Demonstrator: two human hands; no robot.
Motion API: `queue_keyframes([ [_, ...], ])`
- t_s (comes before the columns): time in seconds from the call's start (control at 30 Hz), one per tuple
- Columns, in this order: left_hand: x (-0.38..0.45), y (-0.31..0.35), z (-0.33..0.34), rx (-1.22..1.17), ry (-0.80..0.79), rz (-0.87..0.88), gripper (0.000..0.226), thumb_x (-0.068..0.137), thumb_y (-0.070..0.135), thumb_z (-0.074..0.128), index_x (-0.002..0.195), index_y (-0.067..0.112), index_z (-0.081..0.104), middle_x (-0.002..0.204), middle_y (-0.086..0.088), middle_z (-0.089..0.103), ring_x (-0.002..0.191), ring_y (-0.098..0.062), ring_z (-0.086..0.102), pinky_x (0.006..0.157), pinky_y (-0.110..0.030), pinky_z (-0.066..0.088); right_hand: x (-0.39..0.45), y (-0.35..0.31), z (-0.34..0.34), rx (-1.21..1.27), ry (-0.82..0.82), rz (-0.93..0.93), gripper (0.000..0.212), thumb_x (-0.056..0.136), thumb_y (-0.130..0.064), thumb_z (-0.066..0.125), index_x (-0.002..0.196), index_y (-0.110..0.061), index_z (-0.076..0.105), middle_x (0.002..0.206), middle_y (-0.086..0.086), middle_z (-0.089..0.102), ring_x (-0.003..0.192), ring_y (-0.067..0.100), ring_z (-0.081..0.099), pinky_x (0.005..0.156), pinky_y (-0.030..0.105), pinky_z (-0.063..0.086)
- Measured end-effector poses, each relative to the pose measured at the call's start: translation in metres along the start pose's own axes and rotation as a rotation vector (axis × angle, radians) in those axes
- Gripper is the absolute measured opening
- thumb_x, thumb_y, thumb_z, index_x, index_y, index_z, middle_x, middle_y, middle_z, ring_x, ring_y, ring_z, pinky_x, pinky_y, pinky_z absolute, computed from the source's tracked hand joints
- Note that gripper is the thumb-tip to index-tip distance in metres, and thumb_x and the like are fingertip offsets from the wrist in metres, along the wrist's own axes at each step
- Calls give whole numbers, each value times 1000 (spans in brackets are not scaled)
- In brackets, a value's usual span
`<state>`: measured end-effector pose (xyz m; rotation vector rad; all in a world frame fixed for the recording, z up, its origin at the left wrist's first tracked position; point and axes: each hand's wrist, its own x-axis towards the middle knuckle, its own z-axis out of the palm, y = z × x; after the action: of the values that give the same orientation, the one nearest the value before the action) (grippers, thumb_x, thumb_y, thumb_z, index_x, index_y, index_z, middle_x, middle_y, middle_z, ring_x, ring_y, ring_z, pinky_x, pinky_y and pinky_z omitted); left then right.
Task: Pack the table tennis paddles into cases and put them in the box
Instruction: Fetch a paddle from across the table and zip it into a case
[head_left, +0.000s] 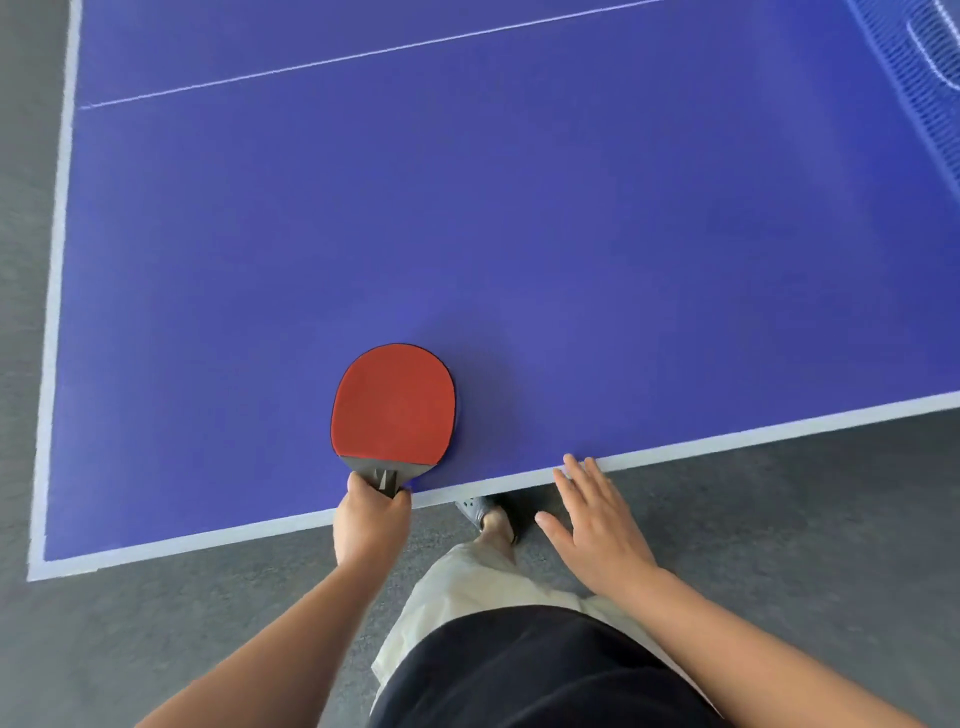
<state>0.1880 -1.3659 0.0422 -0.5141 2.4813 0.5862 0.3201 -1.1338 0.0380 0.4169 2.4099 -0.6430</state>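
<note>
A table tennis paddle with a red rubber face and a short dark handle lies flat on the blue table, near its front edge. My left hand is closed around the paddle's handle at that edge. My right hand hovers flat with fingers spread, its fingertips at the table's white front edge, holding nothing. No case and no box are in view.
The table's white edge lines run along the left and the front, with a thin centre line farther back. The blue net is at the top right. Grey floor surrounds the table; my legs and a foot in a grey shoe stand under its front edge.
</note>
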Motion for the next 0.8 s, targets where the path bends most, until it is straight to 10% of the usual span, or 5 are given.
queue_keyframes([
  [0.57,-221,65,177,533,-227,578,26,80,31,57,100,18,47,88,-1,63,82,-26,61,72,-37,52,-215,217,104,365,135,371,85,91,-71,14,158,-19,2,165,0,-9,151,19,-13,122,38,-3],
  [0.8,-288,123,250,813,-312,845,29,83,29,57,108,21,47,83,6,58,78,-22,60,69,-34,51,-286,283,129,508,207,579,108,68,-77,-13,157,-19,0,165,0,-7,152,21,-10,121,40,0],
])
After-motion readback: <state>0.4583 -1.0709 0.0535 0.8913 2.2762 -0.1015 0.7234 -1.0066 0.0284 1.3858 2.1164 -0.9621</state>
